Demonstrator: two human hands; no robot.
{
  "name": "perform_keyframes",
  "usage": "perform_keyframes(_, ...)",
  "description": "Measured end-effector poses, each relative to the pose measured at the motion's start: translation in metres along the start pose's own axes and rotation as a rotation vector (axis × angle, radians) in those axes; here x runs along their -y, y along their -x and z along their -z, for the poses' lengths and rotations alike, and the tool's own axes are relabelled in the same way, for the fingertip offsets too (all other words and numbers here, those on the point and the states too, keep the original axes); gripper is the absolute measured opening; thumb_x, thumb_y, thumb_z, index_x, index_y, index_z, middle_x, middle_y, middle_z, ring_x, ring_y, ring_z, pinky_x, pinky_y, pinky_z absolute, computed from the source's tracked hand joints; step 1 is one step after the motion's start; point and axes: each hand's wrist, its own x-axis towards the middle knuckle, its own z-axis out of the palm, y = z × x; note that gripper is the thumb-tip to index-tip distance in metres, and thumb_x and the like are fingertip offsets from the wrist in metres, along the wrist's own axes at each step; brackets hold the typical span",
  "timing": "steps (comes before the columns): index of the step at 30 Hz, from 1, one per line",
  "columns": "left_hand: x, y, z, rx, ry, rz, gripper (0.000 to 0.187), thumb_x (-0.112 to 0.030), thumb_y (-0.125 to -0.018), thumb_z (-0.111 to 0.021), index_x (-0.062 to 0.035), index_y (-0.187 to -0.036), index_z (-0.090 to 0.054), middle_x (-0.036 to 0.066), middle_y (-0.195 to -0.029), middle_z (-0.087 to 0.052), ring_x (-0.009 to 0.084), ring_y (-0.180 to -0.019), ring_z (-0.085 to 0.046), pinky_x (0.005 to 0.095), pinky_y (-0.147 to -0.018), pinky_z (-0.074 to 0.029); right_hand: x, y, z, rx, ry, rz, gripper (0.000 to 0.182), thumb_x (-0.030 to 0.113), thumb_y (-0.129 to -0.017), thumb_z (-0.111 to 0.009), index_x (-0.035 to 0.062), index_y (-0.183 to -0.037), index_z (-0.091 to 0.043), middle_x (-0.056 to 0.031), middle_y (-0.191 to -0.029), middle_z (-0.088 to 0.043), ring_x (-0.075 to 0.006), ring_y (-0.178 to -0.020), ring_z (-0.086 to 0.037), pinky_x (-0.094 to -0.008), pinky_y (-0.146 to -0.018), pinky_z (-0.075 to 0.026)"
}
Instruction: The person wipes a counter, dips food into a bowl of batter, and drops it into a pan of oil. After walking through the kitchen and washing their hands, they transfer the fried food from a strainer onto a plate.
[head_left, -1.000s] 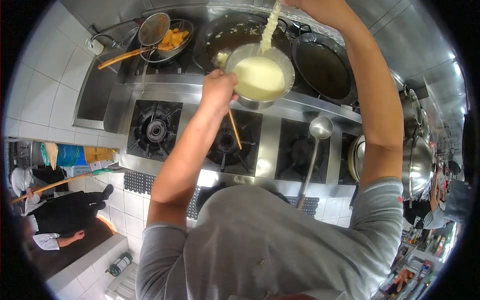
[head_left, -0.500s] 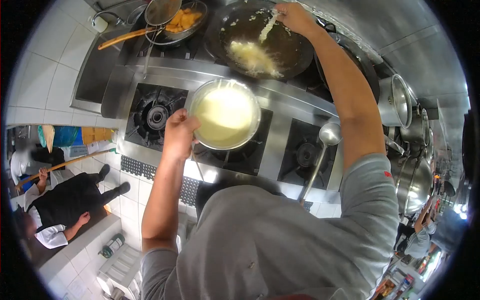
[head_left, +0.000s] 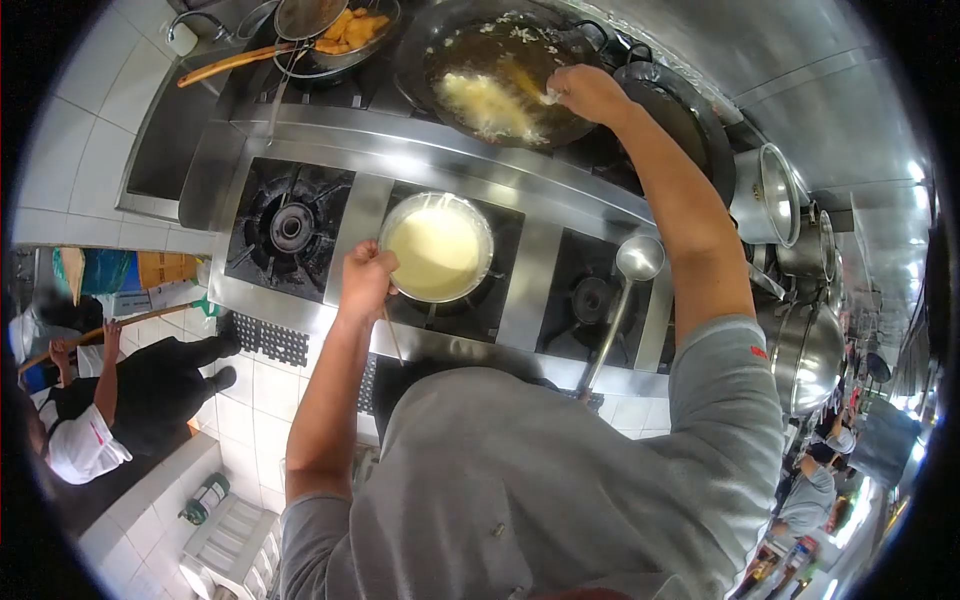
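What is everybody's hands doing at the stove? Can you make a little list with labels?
left hand: the left hand grips the rim of the bowl of pale batter and also holds a thin stick
right hand: the right hand is over the wok, fingers pinched on a battered bit
wok: dark oil, a battered piece frying in it
ladle: the ladle lies across a burner, untouched
strainer: the strainer holds golden fried pieces
nearby: a person stands at the left with a long pole

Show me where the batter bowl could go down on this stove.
Free: the left burner, beside the batter bowl held by the left hand, and the steel strip between burners and wok. Crowded: the right burner, beside the ladle; the wok under the right hand.
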Motion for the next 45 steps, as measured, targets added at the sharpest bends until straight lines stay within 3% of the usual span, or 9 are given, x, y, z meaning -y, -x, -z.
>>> perform_keyframes(19,0.05,-0.001,-0.041,0.064,-0.019,0.01,0.01,-0.002,-0.082,-0.063,-0.0033,-0.091,-0.059,0.004,-0.079,-0.064,0.0122,-0.059,-0.058,0.0257,-0.046,-0.044,0.03,0.025,0.005,0.373,0.24,-0.013,0.015,0.003,-0.078,-0.067,0.0062,-0.089,-0.076,-0.0186,-0.098,-0.074,-0.0402,-0.099,-0.071,-0.0502,-0.083,-0.058)
perform_keyframes(26,0.064,-0.007,-0.053,0.139,-0.037,0.004,0.01,-0.003,-0.083,-0.063,-0.0038,-0.092,-0.058,0.005,-0.079,-0.063,0.0132,-0.06,-0.058,0.0264,-0.045,-0.043,0.025,0.035,0.004,0.347,0.19,-0.067,0.014,0.004,-0.078,-0.066,0.0061,-0.088,-0.076,-0.0177,-0.096,-0.074,-0.041,-0.096,-0.071,-0.0504,-0.083,-0.058)
perform_keyframes(29,0.067,-0.005,-0.059,0.166,-0.032,0.016,0.009,-0.003,-0.083,-0.062,-0.004,-0.091,-0.058,0.005,-0.079,-0.063,0.0131,-0.06,-0.058,0.0269,-0.045,-0.043,0.029,0.045,0.004,0.156,0.066,-0.005,0.018,0.003,-0.078,-0.065,0.0055,-0.091,-0.077,-0.0194,-0.096,-0.074,-0.0414,-0.094,-0.071,-0.052,-0.082,-0.056)
perform_keyframes(30,0.068,-0.007,-0.061,0.181,-0.039,-0.005,0.007,-0.003,-0.084,-0.061,-0.0043,-0.09,-0.058,0.005,-0.08,-0.064,0.0131,-0.06,-0.058,0.0271,-0.045,-0.043,0.032,0.045,0.007,0.13,-0.093,-0.135,0.019,0.003,-0.08,-0.064,0.0043,-0.093,-0.077,-0.02,-0.097,-0.074,-0.0415,-0.092,-0.071,-0.0513,-0.082,-0.056)
perform_keyframes(34,0.08,-0.014,-0.063,0.204,-0.072,0.0,0.005,-0.002,-0.084,-0.061,-0.0051,-0.087,-0.058,0.005,-0.079,-0.064,0.0128,-0.06,-0.058,0.0276,-0.046,-0.043,0.08,0.064,0.013,-0.082,-0.457,-0.374,0.022,0.007,-0.086,-0.062,0.0013,-0.101,-0.077,-0.0183,-0.098,-0.076,-0.0351,-0.083,-0.071,-0.0458,-0.076,-0.055)
perform_keyframes(35,0.081,-0.016,-0.063,0.203,-0.078,0.006,0.005,-0.002,-0.084,-0.061,-0.0051,-0.087,-0.058,0.005,-0.079,-0.064,0.0128,-0.06,-0.058,0.0276,-0.046,-0.043,0.096,0.07,0.007,-0.081,-0.464,-0.379,0.022,0.007,-0.086,-0.062,0.0013,-0.101,-0.077,-0.0183,-0.098,-0.076,-0.0351,-0.083,-0.071,-0.0458,-0.076,-0.055)
perform_keyframes(37,0.088,-0.024,-0.062,0.247,-0.098,-0.018,0.006,-0.006,-0.083,-0.063,-0.0022,-0.086,-0.059,0.008,-0.074,-0.064,0.015,-0.056,-0.057,0.0285,-0.046,-0.045,0.147,0.087,0.001,0.089,-0.89,-0.503,0.024,0.008,-0.087,-0.062,0.003,-0.104,-0.078,-0.0187,-0.098,-0.076,-0.0341,-0.083,-0.071,-0.0467,-0.076,-0.055)
perform_keyframes(41,0.087,-0.027,-0.06,0.287,-0.167,0.005,0.006,-0.004,-0.082,-0.063,-0.007,-0.086,-0.06,0.003,-0.076,-0.064,0.0115,-0.058,-0.058,0.0257,-0.047,-0.044,0.23,0.11,-0.072,0.332,-0.52,-0.239,0.024,0.01,-0.086,-0.064,0.0066,-0.106,-0.078,-0.0199,-0.1,-0.075,-0.0339,-0.088,-0.072,-0.0439,-0.079,-0.057)
perform_keyframes(45,0.085,-0.022,-0.054,0.314,-0.192,0.014,0.011,-0.005,-0.083,-0.063,-0.0001,-0.093,-0.06,0.007,-0.078,-0.064,0.0153,-0.056,-0.057,0.0289,-0.047,-0.045,0.308,0.124,-0.129,0.401,-0.287,-0.334,0.025,0.011,-0.083,-0.065,0.0093,-0.107,-0.075,-0.0174,-0.106,-0.072,-0.0367,-0.099,-0.071,-0.0482,-0.088,-0.056)
